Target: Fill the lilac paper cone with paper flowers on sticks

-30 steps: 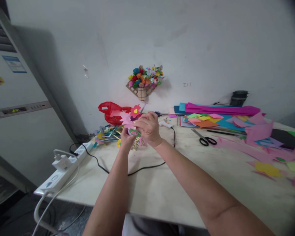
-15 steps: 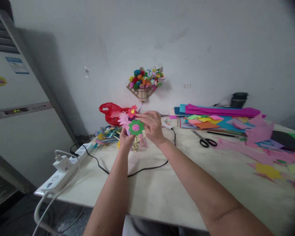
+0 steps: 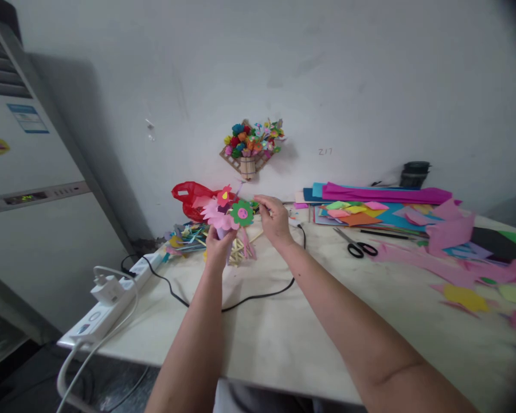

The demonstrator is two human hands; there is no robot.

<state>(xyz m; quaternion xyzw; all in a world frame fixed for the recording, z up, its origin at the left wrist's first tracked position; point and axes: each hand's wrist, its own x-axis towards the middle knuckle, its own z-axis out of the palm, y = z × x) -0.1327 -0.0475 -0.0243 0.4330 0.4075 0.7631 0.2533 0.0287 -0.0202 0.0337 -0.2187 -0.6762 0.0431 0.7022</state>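
Head view shows the left hand [image 3: 217, 244] closed around the stems of the paper flower bunch [image 3: 221, 213] above the counter [image 3: 284, 321], with the right hand [image 3: 275, 221] half-open, apparently empty, beside the green flower [image 3: 242, 213]: judged a flower-arranging step, where further adjustment calls for a steady left grip.

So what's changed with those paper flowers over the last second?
The right hand has slid off to the right: it was cupped over the bunch of paper flowers, and now only its fingertips are near the green flower, which has come into full view. Whether they touch is unclear. The left hand still grips the bunch from below. The scissors and power strip lie as before.
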